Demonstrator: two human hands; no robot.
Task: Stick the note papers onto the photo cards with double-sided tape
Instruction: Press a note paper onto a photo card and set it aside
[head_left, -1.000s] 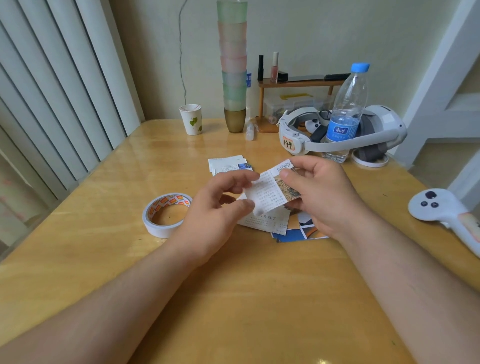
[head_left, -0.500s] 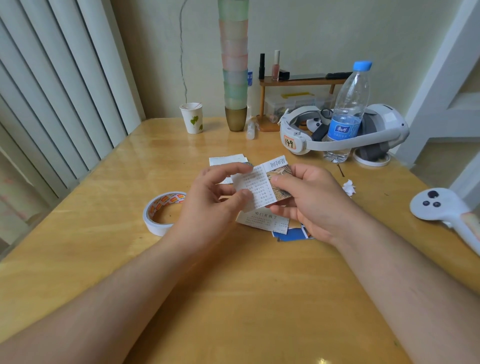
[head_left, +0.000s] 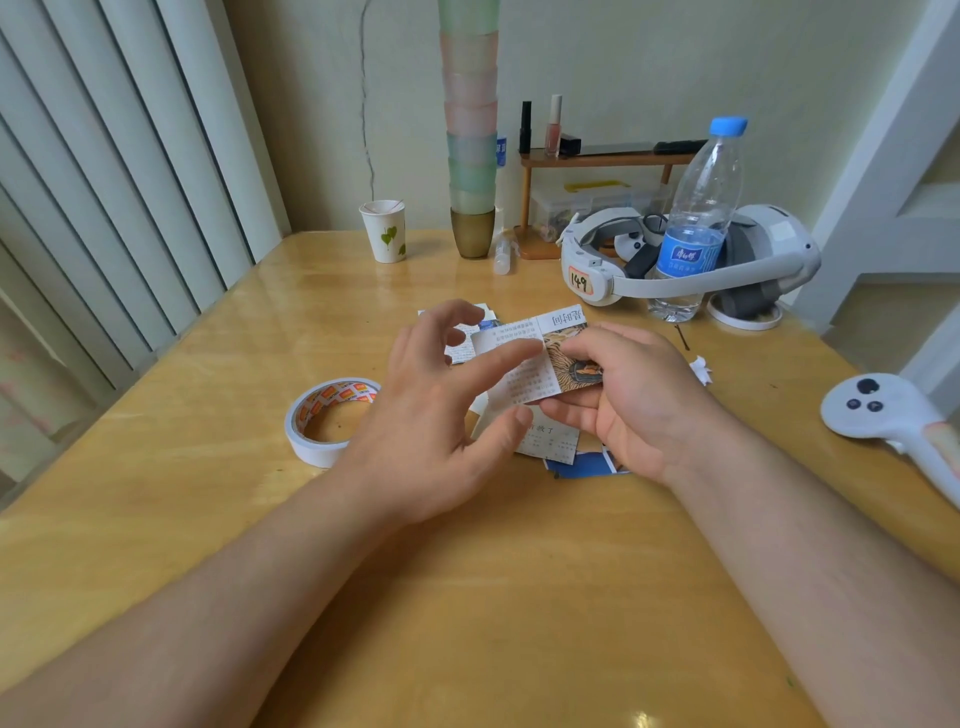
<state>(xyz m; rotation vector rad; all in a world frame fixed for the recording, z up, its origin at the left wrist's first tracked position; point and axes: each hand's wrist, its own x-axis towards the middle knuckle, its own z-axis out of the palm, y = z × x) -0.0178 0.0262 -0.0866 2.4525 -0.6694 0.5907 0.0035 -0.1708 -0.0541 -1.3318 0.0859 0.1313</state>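
We see that the left hand (head_left: 431, 410) no longer pinches the note paper (head_left: 519, 364); its fingers are spread now, and only the forefinger lies across the paper. The right hand (head_left: 639, 395) holds it a little lower.

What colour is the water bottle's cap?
Light blue; the cap on the water bottle shows clearly in the head view.

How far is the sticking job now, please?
In hand: the right hand grips a card while the left hand presses a note onto it. Left: loose notes and cards under the hands. The pile behind cannot be judged.
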